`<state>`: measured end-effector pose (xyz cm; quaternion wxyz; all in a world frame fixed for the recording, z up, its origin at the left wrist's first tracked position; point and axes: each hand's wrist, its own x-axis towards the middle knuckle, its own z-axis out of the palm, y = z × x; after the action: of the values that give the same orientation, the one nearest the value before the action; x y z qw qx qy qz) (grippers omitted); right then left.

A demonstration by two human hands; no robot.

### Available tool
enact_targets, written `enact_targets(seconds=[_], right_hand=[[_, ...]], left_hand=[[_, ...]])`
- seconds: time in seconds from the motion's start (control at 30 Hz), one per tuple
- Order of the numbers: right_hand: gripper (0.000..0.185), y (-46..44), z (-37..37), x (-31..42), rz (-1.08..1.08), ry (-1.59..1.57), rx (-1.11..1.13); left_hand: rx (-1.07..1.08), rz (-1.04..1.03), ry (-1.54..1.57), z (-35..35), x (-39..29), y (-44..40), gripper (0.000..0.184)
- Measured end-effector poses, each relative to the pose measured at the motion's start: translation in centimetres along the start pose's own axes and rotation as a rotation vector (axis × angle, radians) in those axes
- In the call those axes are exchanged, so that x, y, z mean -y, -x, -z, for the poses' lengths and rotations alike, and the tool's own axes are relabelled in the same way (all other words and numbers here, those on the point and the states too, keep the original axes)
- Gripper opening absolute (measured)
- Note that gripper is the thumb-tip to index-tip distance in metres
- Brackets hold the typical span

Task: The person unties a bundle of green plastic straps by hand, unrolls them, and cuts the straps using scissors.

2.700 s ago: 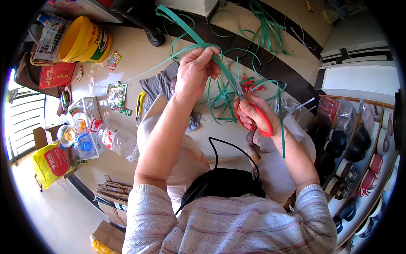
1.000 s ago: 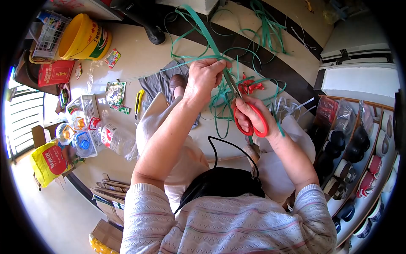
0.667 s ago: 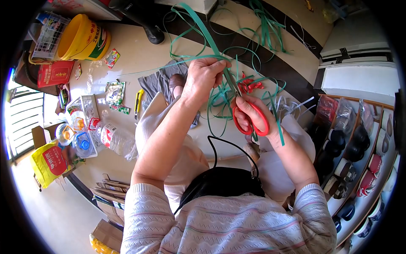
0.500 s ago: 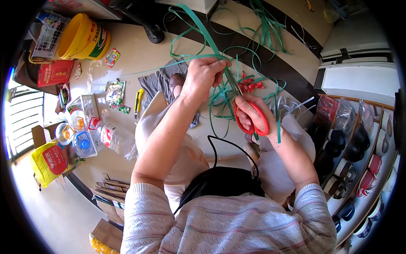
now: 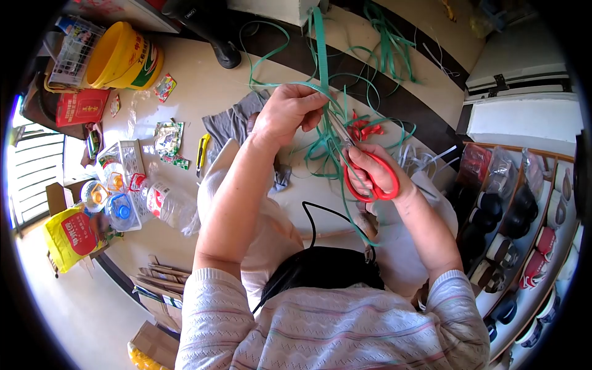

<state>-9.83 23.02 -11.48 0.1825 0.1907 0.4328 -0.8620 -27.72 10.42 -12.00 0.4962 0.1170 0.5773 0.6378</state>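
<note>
My left hand (image 5: 287, 113) pinches a green strap (image 5: 320, 49) between thumb and fingers; its wide end stands up above the fist. Red-handled scissors (image 5: 386, 192) are in my right hand (image 5: 372, 170), with the fingers through the loops. Their metal blades point up and left, close beside the strap just below my left hand. Whether the blades touch the strap I cannot tell. Thin green strips (image 5: 320, 150) hang and lie in a tangle under both hands. Close by on the floor is a red ribbon-like piece (image 5: 365, 130).
A grey cloth (image 5: 229, 125) and a yellow cutter knife (image 5: 203, 152) lie on the floor. Left are a yellow bucket (image 5: 117, 58) and plastic bottles (image 5: 163, 200). A shoe rack (image 5: 515, 256) stands at right. More green strips (image 5: 390, 43) lie at the top. A black bag (image 5: 320, 274) is on my lap.
The upper strap end has swung right and now stands nearly upright. My left hand has shifted slightly left. The scissors have turned a little, and a strip now hangs below them instead of over my right wrist.
</note>
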Motion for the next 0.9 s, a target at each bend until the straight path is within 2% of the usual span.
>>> enact_targets(seconds=[0.17, 0.27, 0.4, 0.43, 0.5, 0.6, 0.67, 0.73, 0.83, 0.9], right_hand=[[0.030, 0.2, 1.2, 0.4, -0.004, 0.035, 0.030], [0.030, 0.2, 1.9, 1.2, 0.096, 0.164, -0.044], [0.031, -0.5, 2.6, 1.3, 0.246, 0.402, -0.420], [0.026, -0.4, 2.5, 1.8, 0.250, 0.372, -0.435], [0.024, -1.2, 2.1, 1.2, 0.430, 0.398, -0.503], [0.033, -2.2, 3.2, 0.1, 0.639, 0.609, -0.566], [0.036, -2.6, 3.0, 0.2, 0.697, 0.719, -0.644], [0.034, -2.4, 3.0, 0.6, 0.655, 0.822, -0.733], [0.028, -2.4, 3.6, 1.0, 0.623, 0.866, -0.823], [0.026, -2.9, 4.9, 1.2, 0.610, 0.705, -0.838]], left_hand=[[-0.058, -0.050, 0.088, 0.7, -0.9, 0.1, 0.024], [-0.163, -0.108, 0.025, 1.7, -0.5, -0.4, 0.026], [-0.262, -0.088, -0.201, 1.4, -0.9, -0.1, 0.017], [-0.268, -0.113, -0.288, 1.2, -0.7, -0.1, 0.017], [-0.271, -0.166, -0.461, 0.1, 0.2, -0.3, 0.016], [-0.049, -0.177, -0.561, -1.3, 1.7, -0.3, 0.017], [0.084, -0.087, -0.507, -2.3, 2.2, 0.1, 0.020], [0.208, -0.057, -0.471, -2.7, 2.3, 0.3, 0.021], [0.381, 0.102, -0.288, -2.9, 1.4, 0.9, 0.022], [0.401, 0.115, -0.114, -2.7, 1.3, 1.0, 0.022]])
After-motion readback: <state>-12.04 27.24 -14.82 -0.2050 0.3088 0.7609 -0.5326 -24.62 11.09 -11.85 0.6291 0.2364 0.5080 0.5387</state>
